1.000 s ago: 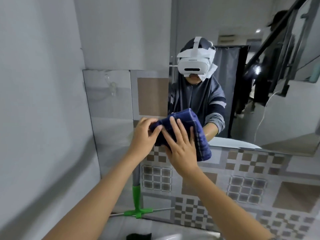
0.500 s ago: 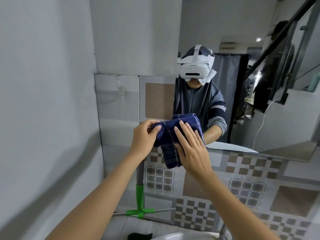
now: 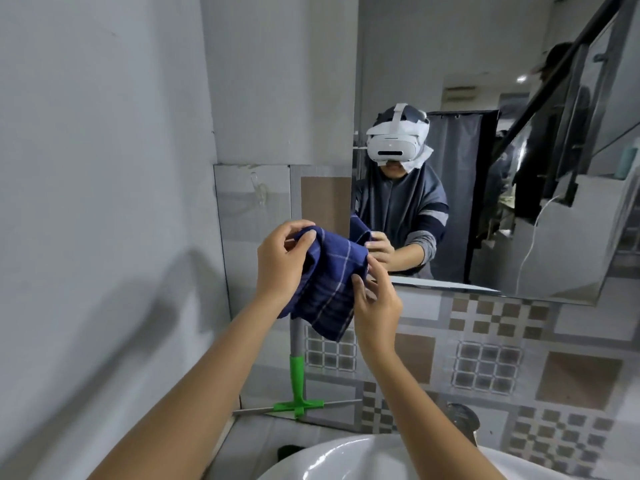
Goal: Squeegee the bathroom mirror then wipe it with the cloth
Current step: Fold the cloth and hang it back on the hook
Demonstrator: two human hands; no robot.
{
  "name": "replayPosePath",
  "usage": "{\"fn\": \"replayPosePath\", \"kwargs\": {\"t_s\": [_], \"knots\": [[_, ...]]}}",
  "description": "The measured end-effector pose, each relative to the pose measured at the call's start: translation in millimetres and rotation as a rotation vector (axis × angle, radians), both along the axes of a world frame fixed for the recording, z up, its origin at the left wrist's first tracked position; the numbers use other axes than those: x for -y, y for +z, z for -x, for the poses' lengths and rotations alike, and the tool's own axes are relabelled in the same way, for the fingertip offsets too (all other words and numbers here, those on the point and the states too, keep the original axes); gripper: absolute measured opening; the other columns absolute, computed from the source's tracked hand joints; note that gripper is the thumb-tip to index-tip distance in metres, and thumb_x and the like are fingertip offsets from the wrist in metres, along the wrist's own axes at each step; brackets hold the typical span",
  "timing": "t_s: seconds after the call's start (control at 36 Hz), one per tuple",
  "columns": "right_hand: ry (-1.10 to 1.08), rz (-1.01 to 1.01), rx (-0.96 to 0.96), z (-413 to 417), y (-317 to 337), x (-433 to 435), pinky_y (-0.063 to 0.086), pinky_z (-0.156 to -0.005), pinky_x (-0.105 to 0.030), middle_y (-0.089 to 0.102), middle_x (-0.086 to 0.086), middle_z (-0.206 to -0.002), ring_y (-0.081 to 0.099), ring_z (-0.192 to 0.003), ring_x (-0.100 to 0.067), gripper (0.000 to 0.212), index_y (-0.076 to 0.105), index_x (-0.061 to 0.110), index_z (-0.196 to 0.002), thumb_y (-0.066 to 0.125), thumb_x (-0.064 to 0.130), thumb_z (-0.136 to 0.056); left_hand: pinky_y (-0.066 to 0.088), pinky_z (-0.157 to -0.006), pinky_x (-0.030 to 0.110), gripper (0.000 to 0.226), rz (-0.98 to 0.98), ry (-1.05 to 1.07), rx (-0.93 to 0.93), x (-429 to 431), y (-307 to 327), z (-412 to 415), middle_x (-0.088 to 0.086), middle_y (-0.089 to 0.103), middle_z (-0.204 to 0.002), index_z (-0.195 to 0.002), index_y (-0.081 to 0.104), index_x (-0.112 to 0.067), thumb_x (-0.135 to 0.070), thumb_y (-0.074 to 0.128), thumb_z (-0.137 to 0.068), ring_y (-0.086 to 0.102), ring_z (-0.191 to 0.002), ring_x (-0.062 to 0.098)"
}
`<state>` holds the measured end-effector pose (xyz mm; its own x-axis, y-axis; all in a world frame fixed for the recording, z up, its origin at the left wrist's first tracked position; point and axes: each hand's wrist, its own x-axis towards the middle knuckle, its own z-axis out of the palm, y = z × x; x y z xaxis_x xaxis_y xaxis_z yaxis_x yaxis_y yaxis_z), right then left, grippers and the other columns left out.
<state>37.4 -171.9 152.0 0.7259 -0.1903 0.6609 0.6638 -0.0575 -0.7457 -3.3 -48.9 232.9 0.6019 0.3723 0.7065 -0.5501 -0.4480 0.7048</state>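
A dark blue checked cloth (image 3: 329,282) hangs bunched between both hands, just left of and below the mirror's lower left corner. My left hand (image 3: 282,263) grips its upper left edge. My right hand (image 3: 375,301) pinches its right side with the fingertips. The mirror (image 3: 485,81) fills the upper right wall and shows a person's reflection holding the cloth. A squeegee with a green head and grey handle (image 3: 297,379) leans upright against the tiled wall below the cloth, blade down on the ledge.
A white sink basin (image 3: 346,459) lies at the bottom under my arms. A round dark tap top (image 3: 462,420) stands behind the basin at right. A plain grey wall closes the left side. A clear wall hook (image 3: 259,194) sits on the tile above left.
The view has tilted down, bringing the sink into sight. The cloth has dropped off the mirror's lower edge and hangs loosely; my right hand went from flat on it to pinching its side.
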Motion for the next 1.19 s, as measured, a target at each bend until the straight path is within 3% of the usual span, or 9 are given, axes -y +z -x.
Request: {"fn": "replayPosePath", "kwargs": {"t_s": [0.08,0.19,0.42,0.56,0.69,0.78,0.89,1.06,1.19], "knots": [[0.033,-0.044,-0.036,11,9,-8,0.051,-0.072,-0.012,0.063,0.005,-0.094,0.062,-0.084,-0.011,0.028,0.060,0.016,-0.114,0.062,0.011,-0.087,0.045,-0.069,0.007,0.011,0.053,-0.006,0.009,-9,-3,17,-0.014,0.066,-0.085,-0.092,0.066,-0.020,-0.012,0.059,-0.087,0.061,-0.075,-0.003],[0.070,0.033,-0.052,15,28,-8,0.046,-0.070,-0.006,0.064,0.010,-0.088,0.058,-0.079,-0.003,0.025,0.064,0.018,-0.108,0.062,0.008,-0.086,0.045,-0.068,0.007,0.007,0.020,0.006,-0.022,-26,-11,42,-0.010,0.065,-0.082,-0.088,0.066,-0.015,-0.010,0.062,-0.084,0.058,-0.069,-0.006],[0.294,0.434,0.032,13,70,11,0.046,-0.080,-0.007,0.068,0.002,-0.095,0.062,-0.090,-0.010,0.026,0.067,0.022,-0.101,0.062,0.003,-0.084,0.050,-0.075,0.027,0.007,-0.176,-0.243,-0.455,-52,-37,67,0.000,0.064,-0.086,-0.091,0.065,-0.023,-0.026,0.064,-0.085,0.058,-0.080,0.016],[0.437,0.703,0.122,21,89,19,0.049,-0.089,-0.021,0.069,0.008,-0.095,0.064,-0.095,-0.012,0.028,0.070,0.022,-0.095,0.064,-0.001,-0.081,0.049,-0.082,0.019,0.026,-0.191,-0.195,-0.421,-46,-35,70,0.000,0.059,-0.106,-0.118,0.054,-0.016,-0.025,0.048,-0.094,0.058,-0.094,0.013],[0.491,0.735,0.150,28,99,24,0.051,-0.091,-0.032,0.071,0.006,-0.096,0.065,-0.095,-0.015,0.034,0.069,0.031,-0.091,0.064,-0.001,-0.081,0.038,-0.083,0.001,0.035,-0.275,-0.252,-0.378,-34,-30,61,-0.006,0.044,-0.132,-0.131,0.042,-0.018,-0.022,0.045,-0.096,0.042,-0.118,0.004],[0.471,0.730,0.142,27,101,27,0.052,-0.091,-0.036,0.072,-0.001,-0.098,0.066,-0.095,-0.018,0.026,0.072,0.023,-0.095,0.065,0.001,-0.081,0.041,-0.083,0.002,0.031,-0.247,-0.362,-0.377,-28,-29,59,-0.004,0.053,-0.124,-0.128,0.047,-0.016,-0.017,0.042,-0.097,0.049,-0.114,0.003],[0.467,0.722,0.127,26,102,27,0.052,-0.089,-0.027,0.073,-0.003,-0.099,0.067,-0.094,-0.012,0.023,0.072,0.016,-0.098,0.065,0.001,-0.081,0.047,-0.082,0.011,0.022,-0.186,-0.421,-0.340,-29,-28,58,-0.003,0.060,-0.108,-0.113,0.054,-0.019,-0.012,0.046,-0.094,0.057,-0.101,0.004],[0.395,0.767,0.134,16,110,19,0.049,-0.079,-0.012,0.072,-0.001,-0.087,0.065,-0.083,-0.005,0.021,0.072,0.011,-0.093,0.066,-0.003,-0.078,0.053,-0.083,0.026,0.018,-0.217,-0.381,-0.359,-53,-22,50,0.001,0.067,-0.098,-0.103,0.064,-0.019,-0.021,0.063,-0.086,0.064,-0.092,0.014],[0.286,0.803,0.160,-4,119,-5,0.052,-0.076,-0.021,0.072,-0.002,-0.080,0.067,-0.078,-0.013,0.019,0.069,0.017,-0.082,0.073,0.001,-0.073,0.054,-0.083,0.032,0.018,-0.260,-0.208,-0.256,-81,0,36,-0.003,0.069,-0.092,-0.096,0.071,-0.019,-0.016,0.071,-0.078,0.065,-0.084,0.017]]}}
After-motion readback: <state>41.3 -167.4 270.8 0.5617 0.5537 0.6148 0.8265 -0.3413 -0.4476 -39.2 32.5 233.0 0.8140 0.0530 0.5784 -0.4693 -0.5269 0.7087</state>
